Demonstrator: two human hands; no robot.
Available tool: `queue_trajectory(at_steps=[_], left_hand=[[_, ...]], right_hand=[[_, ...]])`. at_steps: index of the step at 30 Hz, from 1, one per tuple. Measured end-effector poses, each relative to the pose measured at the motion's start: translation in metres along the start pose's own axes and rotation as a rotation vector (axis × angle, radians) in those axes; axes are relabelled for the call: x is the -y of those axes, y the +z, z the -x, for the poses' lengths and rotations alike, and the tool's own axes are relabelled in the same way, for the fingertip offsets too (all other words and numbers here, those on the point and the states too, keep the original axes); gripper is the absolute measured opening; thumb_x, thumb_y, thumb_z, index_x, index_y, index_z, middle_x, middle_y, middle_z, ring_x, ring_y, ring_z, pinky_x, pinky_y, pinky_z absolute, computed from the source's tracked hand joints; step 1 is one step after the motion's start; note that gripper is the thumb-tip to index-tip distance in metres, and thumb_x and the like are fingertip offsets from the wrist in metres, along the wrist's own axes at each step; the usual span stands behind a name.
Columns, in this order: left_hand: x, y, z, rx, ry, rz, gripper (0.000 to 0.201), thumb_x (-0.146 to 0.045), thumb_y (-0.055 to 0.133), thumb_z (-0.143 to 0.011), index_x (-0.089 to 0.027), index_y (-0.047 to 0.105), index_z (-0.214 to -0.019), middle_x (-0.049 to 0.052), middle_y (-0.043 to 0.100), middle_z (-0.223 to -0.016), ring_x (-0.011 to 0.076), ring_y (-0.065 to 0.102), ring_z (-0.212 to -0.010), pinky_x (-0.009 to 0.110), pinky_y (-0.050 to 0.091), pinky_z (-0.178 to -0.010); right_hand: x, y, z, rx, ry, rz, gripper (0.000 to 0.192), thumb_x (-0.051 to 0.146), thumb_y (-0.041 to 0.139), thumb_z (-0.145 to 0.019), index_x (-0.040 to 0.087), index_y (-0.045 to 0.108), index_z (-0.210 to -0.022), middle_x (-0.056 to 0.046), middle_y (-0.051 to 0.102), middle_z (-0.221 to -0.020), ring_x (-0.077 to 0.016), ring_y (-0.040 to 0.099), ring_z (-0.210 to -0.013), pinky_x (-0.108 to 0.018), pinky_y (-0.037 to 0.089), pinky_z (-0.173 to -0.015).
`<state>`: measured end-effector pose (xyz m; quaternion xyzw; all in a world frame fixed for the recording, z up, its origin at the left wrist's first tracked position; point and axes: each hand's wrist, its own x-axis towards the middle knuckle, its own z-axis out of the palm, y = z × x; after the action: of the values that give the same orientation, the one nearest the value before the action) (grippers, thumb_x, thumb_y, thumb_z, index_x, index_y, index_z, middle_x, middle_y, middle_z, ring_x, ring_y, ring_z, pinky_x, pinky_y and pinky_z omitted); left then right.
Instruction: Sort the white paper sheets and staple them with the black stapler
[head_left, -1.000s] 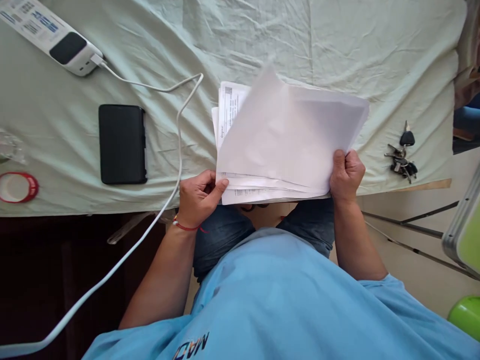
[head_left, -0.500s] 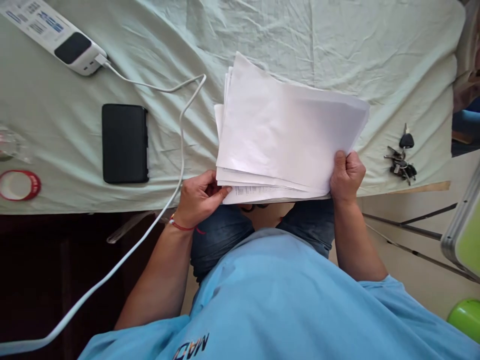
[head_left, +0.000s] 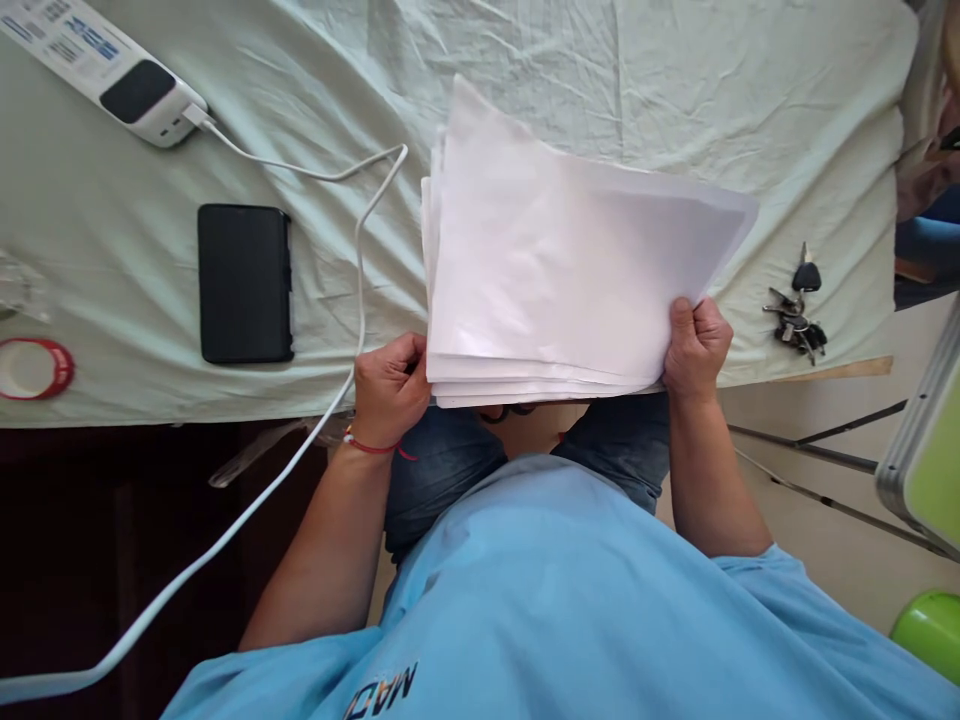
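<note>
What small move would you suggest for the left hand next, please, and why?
I would probably have the left hand even up the left edges of the paper stack: the sheets are unevenly fanned there, that hand is at the lower left corner, and the right hand grips the right side.

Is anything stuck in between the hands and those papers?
Nothing that shows. The right hand grips the papers near their lower right corner, and the left hand is at their left edge. The white cable passes outside the left hand.
</note>
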<state>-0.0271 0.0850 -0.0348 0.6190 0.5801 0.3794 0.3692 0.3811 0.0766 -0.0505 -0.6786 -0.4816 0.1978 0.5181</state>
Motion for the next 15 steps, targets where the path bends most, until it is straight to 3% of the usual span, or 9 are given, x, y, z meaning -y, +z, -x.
queue_trajectory(at_steps=[6,9,15], left_hand=[[0.0002,-0.0004,-0.0024,-0.005,-0.025,0.024,0.043,-0.057,0.082,-0.096,-0.023,0.068,-0.072,0.001,0.075,-0.068,0.0176,0.064,-0.062,0.030,0.046,-0.061],[-0.0022,-0.0024,-0.0034,0.035,-0.023,0.042,0.041,-0.057,0.082,-0.098,-0.022,0.074,-0.077,0.002,0.075,-0.069,0.0177,0.064,-0.062,0.030,0.047,-0.061],[-0.0017,-0.0006,-0.0056,-0.013,-0.054,0.017,0.047,-0.065,0.084,-0.097,-0.021,0.077,-0.081,0.002,0.074,-0.072,0.0177,0.064,-0.065,0.030,0.047,-0.062]], right_hand=[[0.0019,-0.0010,-0.0024,0.042,0.038,-0.130,0.074,0.092,0.082,-0.093,0.027,0.049,-0.077,0.005,0.039,-0.073,-0.0135,0.032,-0.071,-0.031,0.032,-0.062],[0.0030,-0.0017,-0.0029,0.080,0.054,-0.179,0.071,0.091,0.082,-0.093,0.027,0.055,-0.082,0.005,0.044,-0.075,-0.0135,0.035,-0.071,-0.031,0.035,-0.063],[0.0058,-0.0040,-0.0023,0.125,0.062,-0.080,0.078,0.096,0.079,-0.092,0.027,0.045,-0.076,0.006,0.034,-0.072,-0.0123,0.028,-0.070,-0.031,0.028,-0.062]])
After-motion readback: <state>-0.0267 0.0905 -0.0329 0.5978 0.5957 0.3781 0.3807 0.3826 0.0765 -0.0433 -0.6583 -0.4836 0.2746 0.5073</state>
